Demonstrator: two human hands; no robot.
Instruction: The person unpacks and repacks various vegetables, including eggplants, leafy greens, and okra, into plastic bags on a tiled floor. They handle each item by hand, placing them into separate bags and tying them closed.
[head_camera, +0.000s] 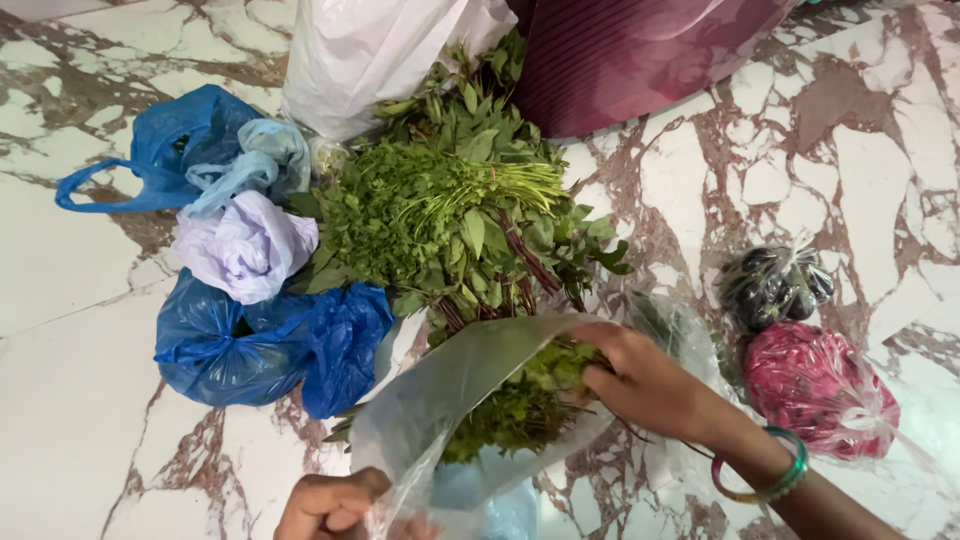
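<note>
Status from my end: left hand (330, 505) at the bottom edge is pinched shut on the rim of a clear plastic bag (450, 400), holding its mouth up. Right hand (640, 385), lower centre-right, green bangles on the wrist, has its fingers closed around a bunch of greens (520, 405) that sits half inside the bag mouth, leafy end in, stems toward the hand. I'd call this bunch partly bagged, not fully seated. A big pile of loose greens (450, 215) sits at frame centre, unbagged: fine-leaf herbs on top, broader leaves and reddish stems under. So most of the work looks left. Already tied or bundled: blue bags (250, 345) lower left and upper left, a pale lilac bag (245, 250) between them, a dark bag of round vegetables (775, 285) and a red-filled bag (815, 390) at right. White bag (360, 55) and maroon cloth (620, 55) at the top edge, contents not visible. All on a marble floor (80, 400).
</note>
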